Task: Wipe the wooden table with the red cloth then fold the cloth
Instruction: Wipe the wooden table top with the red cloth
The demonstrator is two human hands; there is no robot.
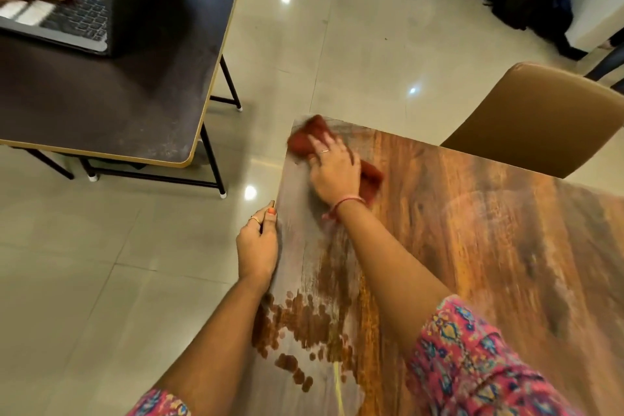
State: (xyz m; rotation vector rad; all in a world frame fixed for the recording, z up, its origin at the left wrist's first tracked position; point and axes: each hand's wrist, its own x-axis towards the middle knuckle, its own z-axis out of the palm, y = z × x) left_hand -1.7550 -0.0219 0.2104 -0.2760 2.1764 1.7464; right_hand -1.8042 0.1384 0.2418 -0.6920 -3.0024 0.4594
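Wooden table (pixel 472 246) is steadied at nine o'clock by the left hand (pixel 258 248) clasping its edge while the right hand (pixel 332 172), fingers flat, presses the red cloth (pixel 304 138) toward eleven o'clock.

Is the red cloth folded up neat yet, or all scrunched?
Scrunched, not folded. The red cloth bunches unevenly under the right hand, which presses it onto the wooden table near the far corner.

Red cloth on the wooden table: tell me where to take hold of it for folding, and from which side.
Probably the end of the red cloth that sticks out to the right of the right hand, pinched from above. The cloth lies flat on the wooden table with that hand pressing its middle, so only the two ends are free. The left hand holds the table's edge.
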